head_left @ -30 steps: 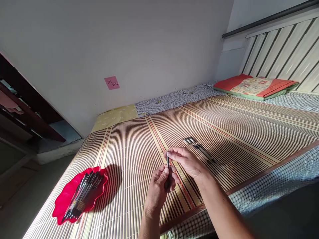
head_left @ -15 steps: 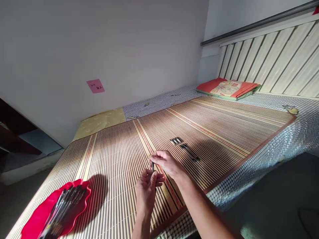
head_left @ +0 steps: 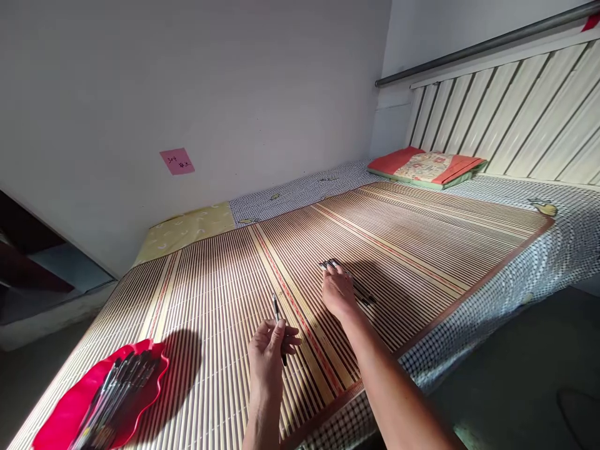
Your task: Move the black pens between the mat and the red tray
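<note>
My left hand (head_left: 270, 344) is closed around a slim pen (head_left: 275, 306), pinched between thumb and fingers. The pen's narrow upper end points up and away, and its dark lower end shows beneath my fingers. Farther right, my right hand (head_left: 338, 289) reaches down to the bamboo mat with fingers bent together over several small black-and-clear pieces (head_left: 330, 262). Whatever sits between those fingertips is hidden. Dark pens (head_left: 364, 294) lie partly behind that hand. At lower left, a red scalloped tray (head_left: 65, 412) holds a bundle of dark pens (head_left: 117, 394).
The striped bamboo mat (head_left: 215, 312) covers a bed with a checked sheet (head_left: 572, 231). A folded red and floral cloth (head_left: 426, 167) lies by the slatted headboard (head_left: 506, 112). A pink note (head_left: 177, 161) is stuck on the wall.
My right hand has left the pen's upper end and moved right to the small pieces on the mat. My left hand still holds the pen, now with its upper end exposed.
</note>
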### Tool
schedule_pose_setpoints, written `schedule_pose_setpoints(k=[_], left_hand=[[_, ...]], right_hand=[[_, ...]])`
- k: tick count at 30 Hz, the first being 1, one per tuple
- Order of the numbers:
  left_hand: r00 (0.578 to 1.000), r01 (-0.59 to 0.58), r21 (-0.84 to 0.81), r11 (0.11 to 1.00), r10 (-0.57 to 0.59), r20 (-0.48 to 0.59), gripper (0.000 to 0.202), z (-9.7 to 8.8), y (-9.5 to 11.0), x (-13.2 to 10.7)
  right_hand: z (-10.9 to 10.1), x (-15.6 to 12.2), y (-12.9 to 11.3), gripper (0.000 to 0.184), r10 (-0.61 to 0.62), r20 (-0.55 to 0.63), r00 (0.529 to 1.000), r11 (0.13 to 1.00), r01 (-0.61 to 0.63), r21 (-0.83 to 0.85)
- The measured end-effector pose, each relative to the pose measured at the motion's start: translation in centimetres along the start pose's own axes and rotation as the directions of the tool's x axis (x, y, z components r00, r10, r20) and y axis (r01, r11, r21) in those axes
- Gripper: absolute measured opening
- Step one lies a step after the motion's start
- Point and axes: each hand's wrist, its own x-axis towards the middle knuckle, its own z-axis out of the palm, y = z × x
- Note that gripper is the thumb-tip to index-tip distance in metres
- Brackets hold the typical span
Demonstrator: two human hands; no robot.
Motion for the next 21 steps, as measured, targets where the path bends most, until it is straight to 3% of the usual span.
schedule_pose_setpoints(k=[4, 9, 13, 15, 18, 21], left_hand=[[1.000, 0.026, -0.013, 1.000, -0.026, -0.006, 0.058, 0.1, -0.1, 0.1], [1.000, 0.016, -0.020, 1.000, -0.016, -0.011, 0.056, 0.1, -0.2, 0.2], [1.000, 0.015, -0.005, 1.000, -0.015, 0.010, 0.054, 0.1, 0.0, -0.1], [1.000, -0.002, -0.004, 1.000, 0.002, 0.011, 0.055, 0.0, 0.1, -0.2], [1.000, -0.025, -0.023, 0.999, 0.025, -0.002, 0.057, -0.1, 0.1, -0.1], [1.000, -0.028, -0.039, 0.999, 0.028, -0.002, 0.056, -0.1, 0.1, 0.0]], right_hand=[[-0.8, 0.0, -0.2, 0.034, -0.027, -0.027, 0.999, 0.999, 0.028, 0.029], [-1.2, 0.0, -0.4, 0.030, -0.008, -0.184, 0.983, 0.998, 0.019, 0.062], [0.5, 0.2, -0.5, 0.033, -0.072, -0.061, 0.996, 0.995, 0.075, 0.059], [1.1, 0.0, -0.8, 0.025, -0.082, -0.034, 0.996, 0.995, 0.084, 0.063], [1.2, -0.4, -1.5, 0.011, -0.085, -0.013, 0.996, 0.994, 0.086, 0.072], [0.8, -1.1, -2.3, 0.015, -0.086, 0.006, 0.996, 0.991, 0.085, 0.105]])
